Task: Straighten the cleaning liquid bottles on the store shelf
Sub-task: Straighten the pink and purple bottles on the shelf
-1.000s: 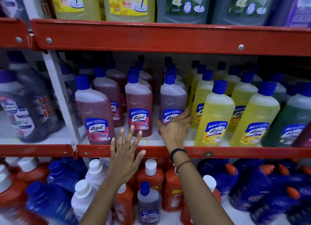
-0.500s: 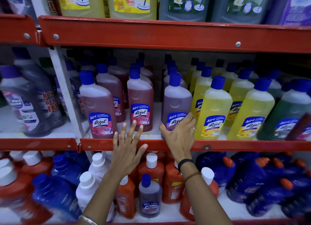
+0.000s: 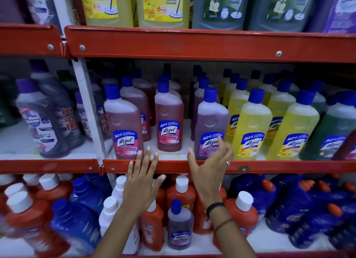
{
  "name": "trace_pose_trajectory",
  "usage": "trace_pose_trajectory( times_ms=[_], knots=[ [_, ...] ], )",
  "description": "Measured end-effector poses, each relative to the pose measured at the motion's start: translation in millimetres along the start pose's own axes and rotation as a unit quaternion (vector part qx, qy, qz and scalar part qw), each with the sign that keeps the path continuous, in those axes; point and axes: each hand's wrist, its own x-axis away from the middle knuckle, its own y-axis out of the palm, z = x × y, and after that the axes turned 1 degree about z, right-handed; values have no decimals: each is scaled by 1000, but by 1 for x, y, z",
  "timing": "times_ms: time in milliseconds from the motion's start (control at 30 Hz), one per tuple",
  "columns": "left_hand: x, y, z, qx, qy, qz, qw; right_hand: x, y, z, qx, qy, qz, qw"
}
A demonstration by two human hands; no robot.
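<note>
Translucent plastic cleaning liquid bottles with blue screw caps stand in rows on the middle red metal shelf (image 3: 173,166), each with its long axis vertical and cap up, the blue labels facing outward. At the front of the rows are a pink-filled bottle (image 3: 123,122) on the left, a second pink-filled bottle (image 3: 168,119) set a little further back, a purple-filled bottle (image 3: 211,122) and two yellow-filled bottles (image 3: 250,124) to its right, with a green-filled bottle (image 3: 335,130) at the far right. The left pink bottle looks slightly tilted, though the wide lens may account for that.

The left hand (image 3: 142,182) is spread flat with its fingers (image 3: 148,155) splayed and empty, reaching up over the shelf's front edge between the two pink bottles, the fingertips near their bases. The right hand (image 3: 210,167) is loosely opened, thumb to the left and fingers (image 3: 223,144) curled in front of the purple bottle's label, gripping nothing; whether the fingertips touch the label cannot be told. A ring, a black band and a brown band are on that hand and wrist.

The shelf floor is white, the uprights white, the edges red with bolts. Above stand large yellow-labelled jugs (image 3: 159,7) and grey-green ones (image 3: 221,9). Below are orange bottles with white caps (image 3: 181,194) and dark blue bottles (image 3: 292,203), several lying askew. Dark grey bottles (image 3: 44,119) fill the neighbouring bay on the left.
</note>
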Motion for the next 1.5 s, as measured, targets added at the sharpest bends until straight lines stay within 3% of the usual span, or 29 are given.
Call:
trace_pose_trajectory(
  times_ms=[167, 433, 933, 1300, 1500],
  knots=[
    [11, 4, -19, -21, 3, 3, 1000, 7, 33, -38, -38, -76, -79, 993],
    [14, 10, -30, -46, 18, 28, 998, -29, 104, -58, 98, 56, -147, 983],
    [13, 12, -28, -25, 18, 51, 998, -4, 81, -59, 183, 23, -130, 974],
    [14, 8, -27, -25, 11, 35, 999, 2, 93, -69, 118, 97, -125, 980],
    [15, 8, -27, -23, 8, 30, 999, 7, 81, -65, 103, 70, -151, 981]
  ],
)
